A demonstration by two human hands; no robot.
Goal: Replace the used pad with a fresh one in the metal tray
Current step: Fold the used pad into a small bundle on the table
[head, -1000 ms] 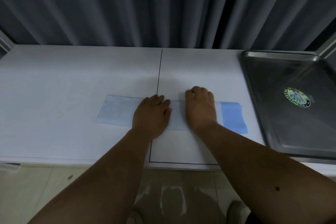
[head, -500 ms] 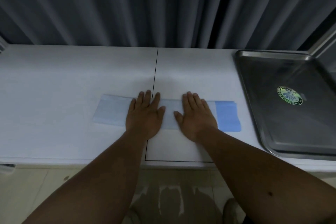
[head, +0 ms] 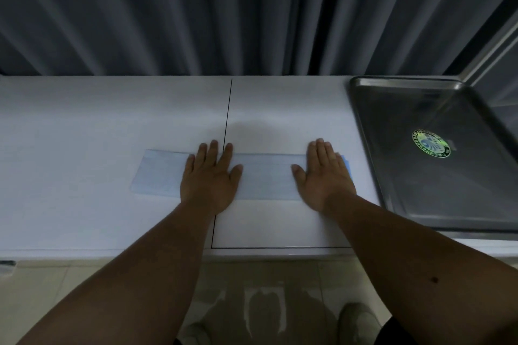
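Pale blue and folded into a long narrow strip, the pad [head: 266,176] lies flat on the white table [head: 84,134], running left to right near the front edge and crossing the thin dark seam [head: 227,115] that divides the tabletop. Its right end shows a deeper blue sliver just past the right hand. The pad is on the table, not in the tray; its right end stops short of the tray's left rim, with a band of bare table between them.

The metal tray [head: 414,204] sits at the right end of the table, a shallow rectangular steel pan with rounded corners and a raised rim. Its only content is a round green and white sticker [head: 431,143] on its floor; no pad lies in it.

The left hand [head: 210,176] lies palm down on the pad just left of the seam, fingers straight and close together, thumb spread to the right, pressing the strip flat. The right hand [head: 322,176] lies palm down on the pad's right end, fingers straight and pointing away from the person, thumb spread to the left, slightly blurred. Neither hand grips anything; both rest flat with released fingers. A stretch of uncovered pad shows between the two thumbs, and more of it extends left of the left hand. Both forearms are bare and reach forward from the lower edge of the view.

Behind the table hangs a dark grey pleated curtain [head: 196,14]. Below the table edge is a pale tiled floor [head: 266,302].
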